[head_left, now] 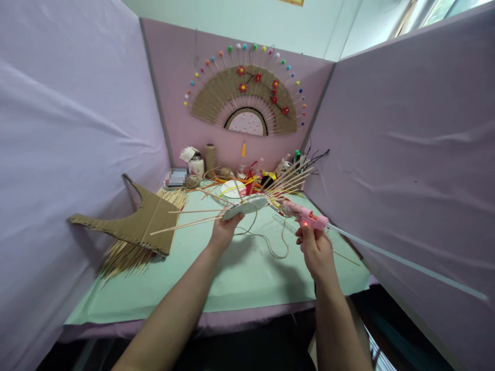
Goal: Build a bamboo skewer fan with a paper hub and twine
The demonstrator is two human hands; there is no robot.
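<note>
My left hand (226, 231) grips a white half-round base (247, 206) by its lower left edge, holding it above the table. Thin wooden sticks (292, 181) fan out from the base, most of them to the upper right and a few to the left. A length of twine (266, 242) hangs from it and loops down toward the tabletop. In my right hand (316, 248) is a pink hot glue gun (307, 215) with a small red light on. Its nozzle points left, close to the sticks at the base's right end. A long glue stick (410, 265) sticks out of its back.
Cut cardboard (149, 224) lies over a pile of wooden sticks (129, 260) at the left. Along the back stand a white jar (196, 166), a twine spool (210, 158) and coloured craft bits. A decorated fan (247, 95) hangs on the back panel. Cloth-covered panels flank both sides.
</note>
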